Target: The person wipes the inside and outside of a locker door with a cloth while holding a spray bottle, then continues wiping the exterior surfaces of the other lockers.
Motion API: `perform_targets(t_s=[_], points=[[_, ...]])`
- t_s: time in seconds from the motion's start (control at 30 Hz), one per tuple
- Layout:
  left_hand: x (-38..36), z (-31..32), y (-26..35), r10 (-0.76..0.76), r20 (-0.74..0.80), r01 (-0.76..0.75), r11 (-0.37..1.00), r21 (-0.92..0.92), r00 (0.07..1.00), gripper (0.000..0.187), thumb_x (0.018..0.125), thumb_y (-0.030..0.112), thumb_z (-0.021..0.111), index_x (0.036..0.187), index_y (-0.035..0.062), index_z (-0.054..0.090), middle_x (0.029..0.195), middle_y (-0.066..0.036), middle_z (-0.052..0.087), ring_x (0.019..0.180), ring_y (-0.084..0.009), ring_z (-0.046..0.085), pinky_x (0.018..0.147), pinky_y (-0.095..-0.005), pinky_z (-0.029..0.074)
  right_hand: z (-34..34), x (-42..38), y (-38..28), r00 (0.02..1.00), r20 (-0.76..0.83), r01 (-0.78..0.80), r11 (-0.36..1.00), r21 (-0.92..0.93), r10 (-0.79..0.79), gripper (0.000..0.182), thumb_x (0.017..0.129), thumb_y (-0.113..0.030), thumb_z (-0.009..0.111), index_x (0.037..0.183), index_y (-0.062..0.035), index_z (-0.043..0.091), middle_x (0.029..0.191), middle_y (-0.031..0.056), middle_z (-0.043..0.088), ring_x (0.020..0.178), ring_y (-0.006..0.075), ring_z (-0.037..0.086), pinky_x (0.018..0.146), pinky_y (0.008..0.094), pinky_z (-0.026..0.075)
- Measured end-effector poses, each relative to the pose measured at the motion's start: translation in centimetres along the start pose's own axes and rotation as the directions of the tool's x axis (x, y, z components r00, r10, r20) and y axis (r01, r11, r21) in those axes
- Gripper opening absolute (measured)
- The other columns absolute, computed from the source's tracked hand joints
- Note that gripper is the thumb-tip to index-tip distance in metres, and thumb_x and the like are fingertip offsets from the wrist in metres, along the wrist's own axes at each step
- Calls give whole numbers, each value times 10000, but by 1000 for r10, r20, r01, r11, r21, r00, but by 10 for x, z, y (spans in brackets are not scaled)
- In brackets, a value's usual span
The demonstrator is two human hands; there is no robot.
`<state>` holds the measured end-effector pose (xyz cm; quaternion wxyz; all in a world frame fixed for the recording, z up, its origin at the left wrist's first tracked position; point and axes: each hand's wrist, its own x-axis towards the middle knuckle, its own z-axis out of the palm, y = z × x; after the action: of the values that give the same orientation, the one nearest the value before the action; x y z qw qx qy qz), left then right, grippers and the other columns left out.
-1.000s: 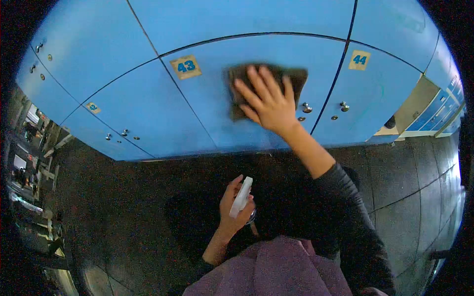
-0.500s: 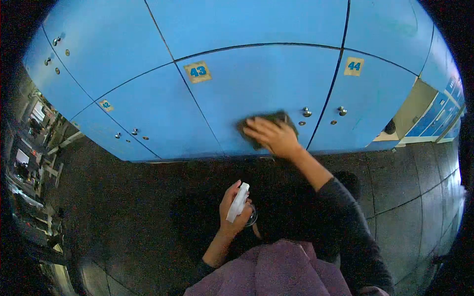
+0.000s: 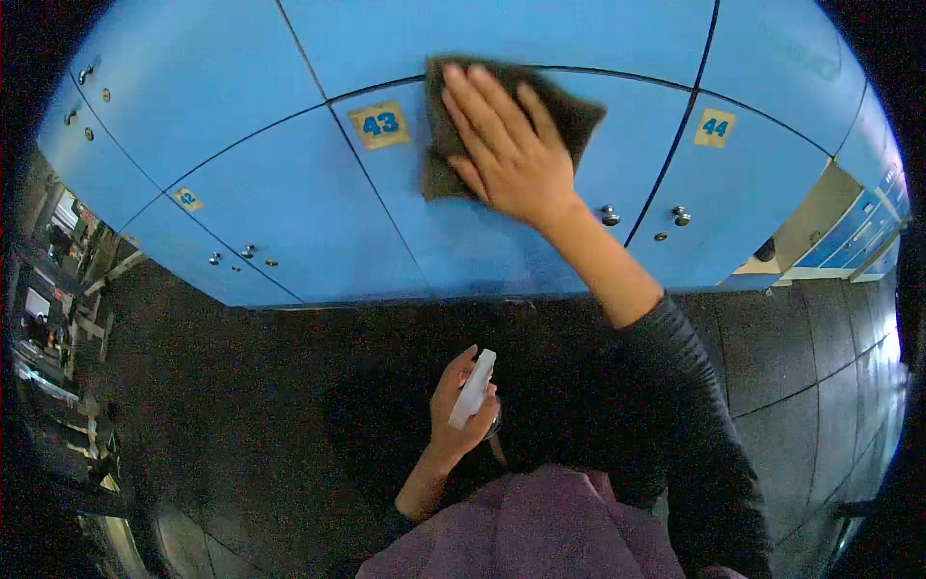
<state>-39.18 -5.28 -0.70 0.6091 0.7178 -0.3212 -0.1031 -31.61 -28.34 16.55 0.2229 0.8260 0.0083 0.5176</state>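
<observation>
I see the right hand [image 3: 506, 154] pressed flat, fingers spread, on a dark cloth [image 3: 569, 111] against the blue locker door [image 3: 463, 241] numbered 43 [image 3: 380, 124], at its upper edge. The left hand [image 3: 458, 410], held low over the dark floor [image 3: 241, 405], grips a white spray bottle [image 3: 473, 388]. Door 44 [image 3: 717, 126] stands just to the right

Door 43's face [image 3: 502, 241] lies open below the cloth [image 3: 569, 116]; knobs [image 3: 610, 213] jut rightward.

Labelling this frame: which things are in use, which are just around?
In use: right hand, cloth flat on locker door 43, left hand, spray bottle.
Around: locker door 44, knobs, floor tiles.
</observation>
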Motion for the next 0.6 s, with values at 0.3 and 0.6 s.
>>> perform_targets(t_s=[0.3,0.6], points=[[-2,-4,0,21,-7,-20,999,34,1000,602,724,18,640,1288,30,429,973,-110,591,849,-187,621,767,-307,502,56,-203,-56,733,521,492,870,38,-437,626,853,-245,458,1436,-119,267,1517,-12,178,1394,144,162,1110,429,187],[-7,0,-34,-239,-47,218,938,-270,970,578,730,8,634,1272,11,436,994,-120,590,880,-190,610,776,-308,498,39,-169,-51,842,500,111,972,207,-203,586,883,-256,472,1429,-161,285,1501,6,212,1365,194,229,1075,456,258]])
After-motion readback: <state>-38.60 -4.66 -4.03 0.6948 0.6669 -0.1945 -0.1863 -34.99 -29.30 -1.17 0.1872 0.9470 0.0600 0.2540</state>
